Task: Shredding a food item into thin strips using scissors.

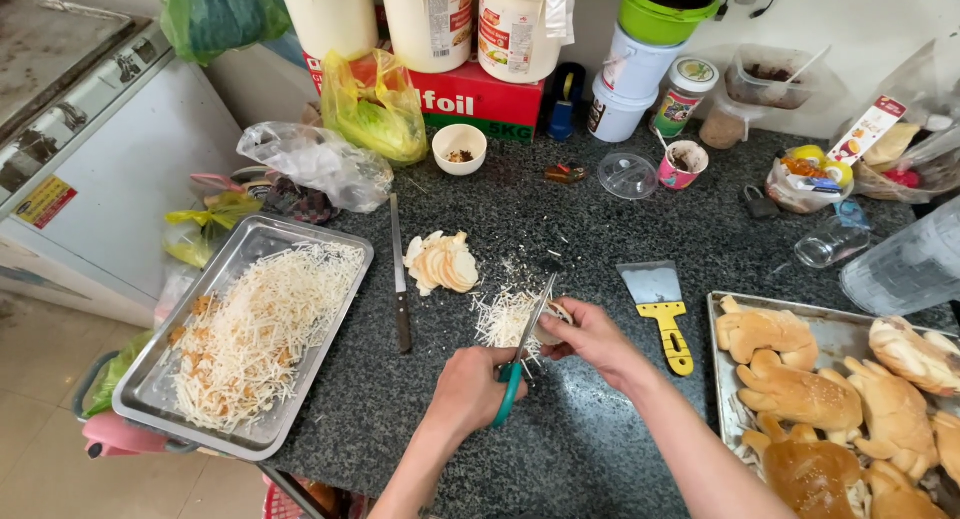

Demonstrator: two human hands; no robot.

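Teal-handled scissors [520,354] sit in our left hand [470,389], fingers closed through the loops, blades angled up over the shred pile [505,319] so cuttings drop there; our right hand [590,334], wrist bent inward, pinches a pale slice [550,324] at the blades, mid-tabletop [560,449].

Teal-handled scissors [518,364]; yellow-handled scraper [662,311]; speckled dark granite countertop [560,449]; pale shreds in silver tray [160,379]; golden-brown buns [800,394]; pink cup [684,165]; lime-green bucket [664,11].
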